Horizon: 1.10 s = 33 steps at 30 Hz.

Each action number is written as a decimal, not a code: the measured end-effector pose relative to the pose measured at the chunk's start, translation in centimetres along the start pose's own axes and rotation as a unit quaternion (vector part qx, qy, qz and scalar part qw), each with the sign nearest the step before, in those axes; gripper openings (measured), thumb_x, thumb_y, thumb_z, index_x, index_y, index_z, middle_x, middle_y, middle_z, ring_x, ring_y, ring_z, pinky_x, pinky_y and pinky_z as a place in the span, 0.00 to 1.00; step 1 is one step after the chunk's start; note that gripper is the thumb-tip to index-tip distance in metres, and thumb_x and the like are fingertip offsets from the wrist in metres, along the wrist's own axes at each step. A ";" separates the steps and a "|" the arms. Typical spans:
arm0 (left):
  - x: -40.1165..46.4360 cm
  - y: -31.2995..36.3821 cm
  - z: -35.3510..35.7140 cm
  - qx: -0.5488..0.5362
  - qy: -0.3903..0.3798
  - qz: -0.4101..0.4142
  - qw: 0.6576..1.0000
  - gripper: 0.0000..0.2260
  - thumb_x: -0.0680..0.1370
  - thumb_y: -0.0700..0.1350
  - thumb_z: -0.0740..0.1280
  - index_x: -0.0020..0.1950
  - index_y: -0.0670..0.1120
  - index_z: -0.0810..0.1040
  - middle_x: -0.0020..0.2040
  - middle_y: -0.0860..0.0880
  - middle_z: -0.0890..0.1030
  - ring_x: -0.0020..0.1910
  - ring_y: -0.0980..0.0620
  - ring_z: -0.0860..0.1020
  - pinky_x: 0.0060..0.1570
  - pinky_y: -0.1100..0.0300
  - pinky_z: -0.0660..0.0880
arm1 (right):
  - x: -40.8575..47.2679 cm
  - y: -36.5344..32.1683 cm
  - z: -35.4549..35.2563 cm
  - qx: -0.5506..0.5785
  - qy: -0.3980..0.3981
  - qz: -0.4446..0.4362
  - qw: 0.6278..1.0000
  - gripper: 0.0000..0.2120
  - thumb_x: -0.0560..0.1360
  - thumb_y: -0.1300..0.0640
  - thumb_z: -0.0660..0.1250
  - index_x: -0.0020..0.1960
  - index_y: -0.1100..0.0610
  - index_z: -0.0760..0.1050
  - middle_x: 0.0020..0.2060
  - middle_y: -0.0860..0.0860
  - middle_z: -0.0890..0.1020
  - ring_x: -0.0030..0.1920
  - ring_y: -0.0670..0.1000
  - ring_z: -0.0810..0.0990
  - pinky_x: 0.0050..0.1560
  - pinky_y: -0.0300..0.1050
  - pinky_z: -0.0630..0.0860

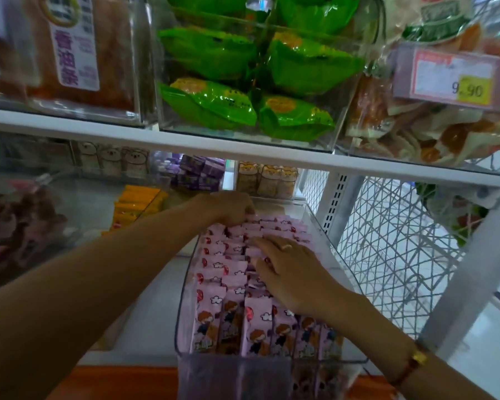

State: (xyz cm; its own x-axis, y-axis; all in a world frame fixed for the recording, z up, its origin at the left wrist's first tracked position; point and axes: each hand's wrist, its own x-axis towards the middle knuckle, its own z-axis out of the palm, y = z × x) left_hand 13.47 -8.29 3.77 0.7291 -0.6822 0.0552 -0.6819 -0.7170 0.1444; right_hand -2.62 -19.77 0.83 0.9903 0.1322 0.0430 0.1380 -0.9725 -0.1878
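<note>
1. Clear plastic bin (182,301) at the white shelf's (145,327) edge: a shove could slide it off.
2. Pink cartoon-printed snack packets (228,255) stand rowed inside; pressure may topple them.
3. The right hand (289,272) presses flat, fingers spread; the left hand (233,207) seems to pinch the back row.

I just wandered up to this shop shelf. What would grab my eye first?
Two bare hands work in a clear bin of pink packets on the lower shelf. The right hand lies flat on the rows, and the left hand curls its fingers on the far row. Just above, bright green packets fill a clear box, with a yellow-marked price tag to its right.
</note>
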 end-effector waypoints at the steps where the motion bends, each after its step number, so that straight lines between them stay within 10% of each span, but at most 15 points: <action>1: -0.2 0.0 -0.2 -0.014 0.030 -0.001 0.999 0.15 0.81 0.43 0.60 0.67 0.46 0.75 0.67 0.46 0.75 0.65 0.45 0.73 0.65 0.49 0.69 | -0.1 0.1 0.1 0.014 0.009 0.001 1.000 0.25 0.82 0.46 0.46 0.77 0.46 0.46 0.77 0.48 0.50 0.76 0.49 0.47 0.75 0.49 0.44; 10: -1.4 0.7 -0.2 0.034 -0.017 -0.006 0.999 0.13 0.80 0.51 0.61 0.60 0.48 0.79 0.60 0.48 0.80 0.57 0.48 0.77 0.59 0.49 0.73 | 0.0 0.6 0.9 0.036 0.046 -0.003 0.998 0.22 0.82 0.47 0.48 0.76 0.42 0.54 0.75 0.46 0.59 0.75 0.49 0.53 0.74 0.47 0.46; 21: -1.8 1.2 -0.7 -0.170 0.204 -0.123 0.956 0.11 0.82 0.46 0.57 0.60 0.41 0.72 0.56 0.42 0.78 0.54 0.41 0.78 0.49 0.53 0.73 | -0.1 0.9 1.7 0.000 0.090 -0.017 0.996 0.21 0.82 0.46 0.46 0.75 0.41 0.54 0.74 0.45 0.62 0.74 0.48 0.55 0.73 0.45 0.46; 25: -3.2 1.6 -0.7 -0.363 0.294 -0.183 0.865 0.06 0.82 0.43 0.58 0.46 0.47 0.71 0.51 0.43 0.77 0.56 0.41 0.76 0.57 0.50 0.73 | 0.0 0.9 1.8 0.002 0.085 -0.013 0.996 0.21 0.82 0.46 0.45 0.75 0.41 0.54 0.74 0.45 0.61 0.74 0.47 0.55 0.73 0.45 0.45; 33: -10.5 4.7 -1.3 -0.574 0.435 -0.212 0.660 0.11 0.81 0.47 0.60 0.61 0.43 0.71 0.53 0.45 0.79 0.51 0.45 0.79 0.49 0.50 0.78 | -0.1 0.8 1.7 0.004 0.086 -0.009 0.996 0.21 0.82 0.46 0.46 0.75 0.42 0.55 0.74 0.46 0.61 0.74 0.48 0.56 0.73 0.46 0.46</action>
State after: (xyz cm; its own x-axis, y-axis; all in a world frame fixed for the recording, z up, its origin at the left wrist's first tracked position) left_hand 2.69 -4.27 5.19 0.9388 0.2434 0.2438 -0.2753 0.1048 0.9556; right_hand -2.59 -20.21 -0.95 0.9699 0.1144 0.2148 0.1569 -0.9687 -0.1926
